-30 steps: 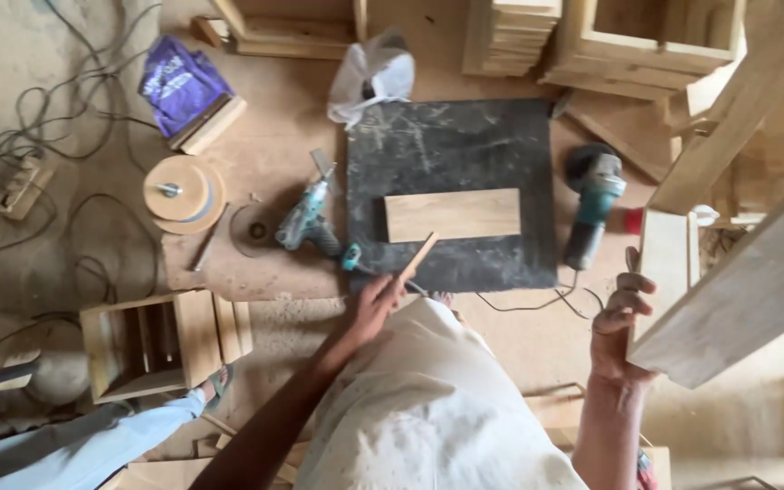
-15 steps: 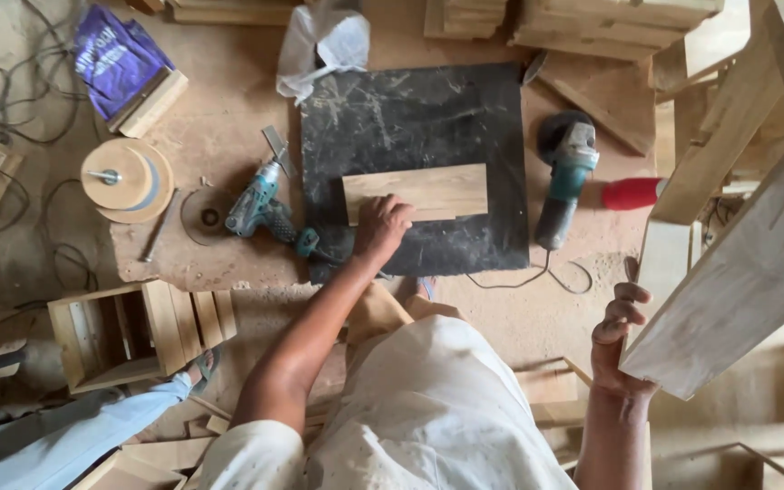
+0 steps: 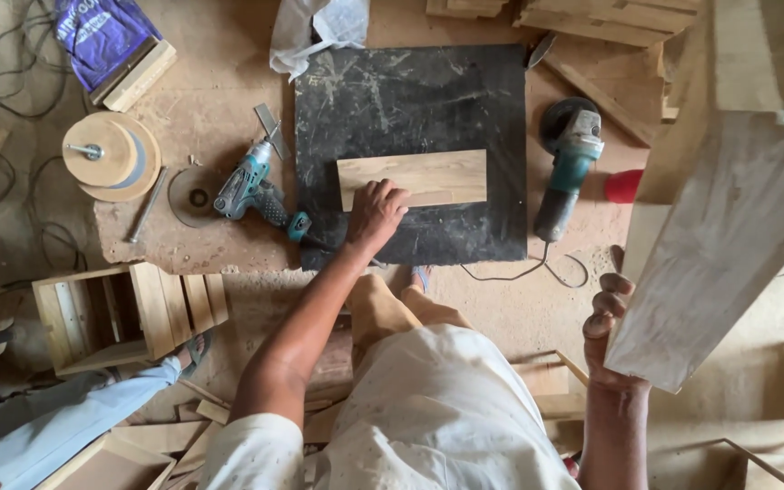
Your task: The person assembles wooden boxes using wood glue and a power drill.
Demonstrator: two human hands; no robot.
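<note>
- The left hand lies palm down, fingers spread, on the near left corner of a short wooden board. It presses rather than grips, which looks meant to keep the board from sliding.
- The board lies flat and roughly square-on at the centre of a dark slab. The slab gives a hard, level surface above the dusty floor, which would explain why the board is laid there.
- The right hand is curled around the lower end of a long pale plank. Its fingers wrap the edge and carry the plank tilted off the ground, out at three o'clock, well apart from the slab.
- A teal drill lies on its side at nine o'clock of the slab, just beside its edge.
- A grinder lies at three o'clock of the slab, its cord trailing toward six o'clock. Both tools sit within arm's reach, one on each side.
- Wooden discs and a purple bag are farther out at nine to ten o'clock.
- A slatted crate stands at seven o'clock, beside another person's pale sleeve.
</note>
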